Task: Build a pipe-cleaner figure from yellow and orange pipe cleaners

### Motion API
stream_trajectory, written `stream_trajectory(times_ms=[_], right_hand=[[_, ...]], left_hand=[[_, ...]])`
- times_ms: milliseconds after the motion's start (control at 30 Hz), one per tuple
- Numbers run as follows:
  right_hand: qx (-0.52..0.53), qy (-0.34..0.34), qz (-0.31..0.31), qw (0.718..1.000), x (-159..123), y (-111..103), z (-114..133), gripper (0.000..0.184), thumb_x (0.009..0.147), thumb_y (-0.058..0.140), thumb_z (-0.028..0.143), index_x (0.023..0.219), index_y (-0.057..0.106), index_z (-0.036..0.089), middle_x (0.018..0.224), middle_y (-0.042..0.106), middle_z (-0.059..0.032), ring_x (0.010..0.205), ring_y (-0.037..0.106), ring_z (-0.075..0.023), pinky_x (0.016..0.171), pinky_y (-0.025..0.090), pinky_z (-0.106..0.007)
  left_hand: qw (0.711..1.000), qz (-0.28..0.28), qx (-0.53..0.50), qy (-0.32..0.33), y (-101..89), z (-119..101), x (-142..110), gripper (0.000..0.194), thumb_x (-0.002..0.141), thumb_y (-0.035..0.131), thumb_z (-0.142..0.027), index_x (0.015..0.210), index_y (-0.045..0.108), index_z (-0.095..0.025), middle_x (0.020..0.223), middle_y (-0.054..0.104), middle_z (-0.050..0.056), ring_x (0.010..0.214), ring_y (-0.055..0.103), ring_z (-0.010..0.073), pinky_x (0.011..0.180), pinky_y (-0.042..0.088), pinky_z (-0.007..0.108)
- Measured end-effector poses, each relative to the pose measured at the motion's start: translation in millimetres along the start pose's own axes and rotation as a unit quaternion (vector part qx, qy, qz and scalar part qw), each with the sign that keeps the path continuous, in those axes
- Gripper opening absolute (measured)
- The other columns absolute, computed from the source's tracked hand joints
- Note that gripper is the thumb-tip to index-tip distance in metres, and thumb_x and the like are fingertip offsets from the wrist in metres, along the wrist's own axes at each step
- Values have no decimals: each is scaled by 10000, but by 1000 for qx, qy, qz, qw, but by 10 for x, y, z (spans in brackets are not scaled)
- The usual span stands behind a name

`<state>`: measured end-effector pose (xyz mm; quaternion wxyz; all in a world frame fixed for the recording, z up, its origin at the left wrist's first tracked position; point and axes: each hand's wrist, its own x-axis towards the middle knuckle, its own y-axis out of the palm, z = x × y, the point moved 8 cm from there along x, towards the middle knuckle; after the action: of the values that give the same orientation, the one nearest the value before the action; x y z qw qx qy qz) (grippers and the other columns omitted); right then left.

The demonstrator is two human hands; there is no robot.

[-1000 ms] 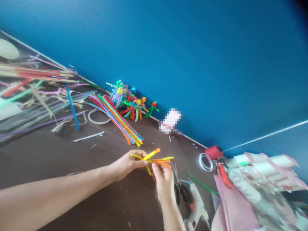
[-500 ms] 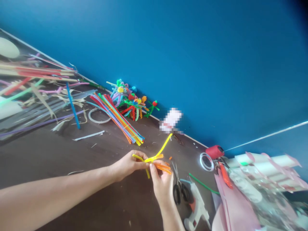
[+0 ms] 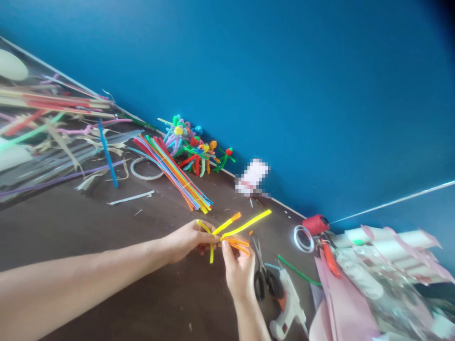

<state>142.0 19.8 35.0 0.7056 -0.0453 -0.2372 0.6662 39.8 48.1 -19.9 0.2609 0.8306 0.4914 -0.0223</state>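
Note:
Yellow pipe cleaners (image 3: 249, 224) and orange pipe cleaners (image 3: 237, 244) cross in one twisted piece between my two hands, above the dark table (image 3: 149, 284). My left hand (image 3: 194, 239) pinches the yellow part, and short yellow ends stick out above and below its fingers. My right hand (image 3: 237, 265) is closed on the orange strands near the crossing, thumb on top. One long yellow strand points up and to the right. The exact join is partly hidden by my fingertips. Close to my right hand lie black-handled scissors (image 3: 262, 277).
A bundle of coloured pipe cleaners (image 3: 174, 175) lies beyond my hands, with small pipe-cleaner figures (image 3: 199, 147) along the wall. At right are a white glue gun (image 3: 289, 303), red thread spool (image 3: 315, 224), tape roll (image 3: 304, 238) and pink sheets (image 3: 344, 298). Strips clutter the left.
The long yellow strand has swung down to the right. A yellow strand with an orange tip now points up and right, apart from it. Both hands keep hold in nearly the same place.

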Motion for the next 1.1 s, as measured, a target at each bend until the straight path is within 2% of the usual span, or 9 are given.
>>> stream_trajectory(times_ms=[167,400,600,767,867,1000,1100], right_hand=[[-2,6,-13,1000,-8,-17,-39,96,786,509,208,789,588,153,751,614,-57,700,599,-167,647,495,-279],[-9,-65,13,998,24,-16,159,89,785,505,167,754,589,178,736,568,-24,706,563,-147,646,455,-263],[3,-67,48,997,25,23,211,136,813,467,176,752,587,189,754,544,-24,743,540,-148,674,431,-265],[38,20,83,996,25,53,87,144,823,474,251,782,591,179,700,523,2,598,493,-105,566,404,-216],[85,71,79,991,9,64,-25,140,795,525,281,754,583,160,669,517,10,560,468,-88,524,385,-199],[122,104,78,984,-24,101,-147,90,745,582,244,778,556,164,623,517,32,530,464,-77,510,390,-186],[124,113,71,983,-26,101,-187,147,730,594,240,853,544,175,664,549,24,556,507,-89,538,429,-198]], left_hand=[[1000,9,3,6,-7,-14,5,197,602,662,-291,659,589,-117,519,558,-9,436,438,72,420,330,189],[1000,26,16,8,16,-13,3,225,610,660,-313,589,556,-115,497,530,-12,428,418,67,417,312,192],[1000,18,-9,-18,3,3,5,244,580,677,-321,581,558,-108,492,513,-16,427,401,62,423,292,193],[1000,16,-2,1,21,-41,-6,258,580,679,-338,578,548,-115,488,490,-28,438,404,66,424,292,195],[999,15,27,19,35,-50,-10,269,594,672,-354,594,553,-113,505,497,-25,451,411,66,434,316,194],[998,11,40,39,27,-51,-2,270,617,659,-359,610,563,-107,502,481,-29,445,406,62,428,324,189],[999,19,13,22,10,-24,15,252,624,653,-338,600,559,-106,495,481,-26,433,406,61,418,313,188]])
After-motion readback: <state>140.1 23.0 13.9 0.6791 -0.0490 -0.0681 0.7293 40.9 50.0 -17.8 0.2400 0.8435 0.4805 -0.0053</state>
